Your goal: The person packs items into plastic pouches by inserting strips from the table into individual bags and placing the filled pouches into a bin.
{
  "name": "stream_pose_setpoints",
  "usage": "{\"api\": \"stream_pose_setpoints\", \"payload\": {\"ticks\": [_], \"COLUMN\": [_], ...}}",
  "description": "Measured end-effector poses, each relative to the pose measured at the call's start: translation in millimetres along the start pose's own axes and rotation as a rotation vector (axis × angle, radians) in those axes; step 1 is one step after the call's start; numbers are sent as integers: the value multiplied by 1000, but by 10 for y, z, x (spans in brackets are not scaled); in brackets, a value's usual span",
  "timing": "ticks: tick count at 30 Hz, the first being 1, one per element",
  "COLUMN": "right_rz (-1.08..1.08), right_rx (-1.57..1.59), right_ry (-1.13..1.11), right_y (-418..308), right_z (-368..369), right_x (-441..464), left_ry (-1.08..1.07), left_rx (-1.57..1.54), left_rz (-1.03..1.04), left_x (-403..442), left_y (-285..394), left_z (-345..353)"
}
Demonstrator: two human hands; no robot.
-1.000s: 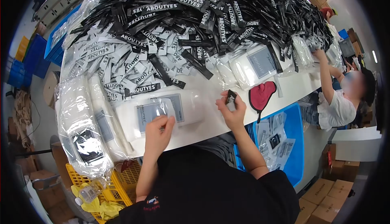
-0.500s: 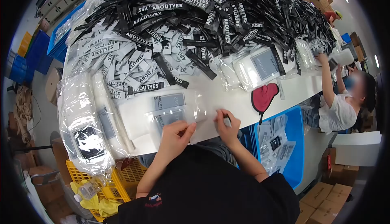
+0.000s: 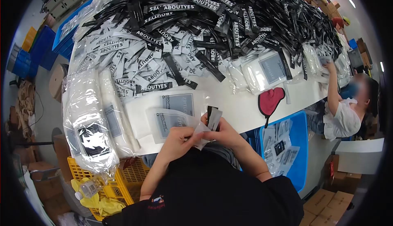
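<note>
**While both hands meet at the open edge of a clear bag (image 3: 163, 122), the packets could slip**

The left hand (image 3: 177, 141) pinches the bag's edge near the table's (image 3: 242, 110) front side. The right hand (image 3: 226, 135) grips a black packet and a white one, which stand up between its fingers, and seems to touch the same edge. If this thin film folds or sticks together, the packets may catch outside; a loose pinch could let them drop over the table edge.
</note>
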State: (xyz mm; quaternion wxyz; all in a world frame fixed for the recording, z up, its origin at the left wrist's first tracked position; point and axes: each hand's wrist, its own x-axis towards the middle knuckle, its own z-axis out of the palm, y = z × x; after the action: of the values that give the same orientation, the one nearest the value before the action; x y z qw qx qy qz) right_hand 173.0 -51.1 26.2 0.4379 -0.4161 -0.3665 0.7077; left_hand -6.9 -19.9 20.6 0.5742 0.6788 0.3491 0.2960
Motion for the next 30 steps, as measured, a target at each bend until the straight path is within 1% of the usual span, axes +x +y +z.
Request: {"api": "stream_pose_setpoints", "payload": {"ticks": [3,4,7,8,10,11,14,17,20,21,24,26,28,30], "right_rz": [-174,-194,-237,-274,-346,-358,-200,-142,-218,-192,-316,-565,-529,-437], "right_rx": [-797,-809,-811,-813,-808,-805,-535,-137,-206,-103,-164,-147,-277,-488], "right_ry": [269,259,263,329,459,481,253,102,196,199,372,556,635,671], "right_y": [-126,-136,-151,-137,-58,-28,-42,-60,-110,-126,-4,105,174,514], "right_z": [204,206,254,238,206,233,98,150,167,166,83,-24,-317,-552], "right_x": [-82,-70,-56,-29,38,45,23,-22,-149,-177,-180,-96,-30,-88], "left_ry": [103,131,165,179,160,151,556,157,82,74,90,124,179,164], "left_rx": [162,216,420,492,587,634,626,540,452,422,405,411,427,417], "left_rz": [168,209,343,393,290,233,413,868,801,671,501,470,400,383], "left_x": [16,24,-28,-39,-102,-139,-68,-25,6,37,113,113,91,74], "left_y": [-102,-110,-22,34,83,122,412,358,248,397,172,55,45,9], "left_z": [84,83,3,-33,-149,-186,-145,-109,-94,-34,166,148,127,130]}}
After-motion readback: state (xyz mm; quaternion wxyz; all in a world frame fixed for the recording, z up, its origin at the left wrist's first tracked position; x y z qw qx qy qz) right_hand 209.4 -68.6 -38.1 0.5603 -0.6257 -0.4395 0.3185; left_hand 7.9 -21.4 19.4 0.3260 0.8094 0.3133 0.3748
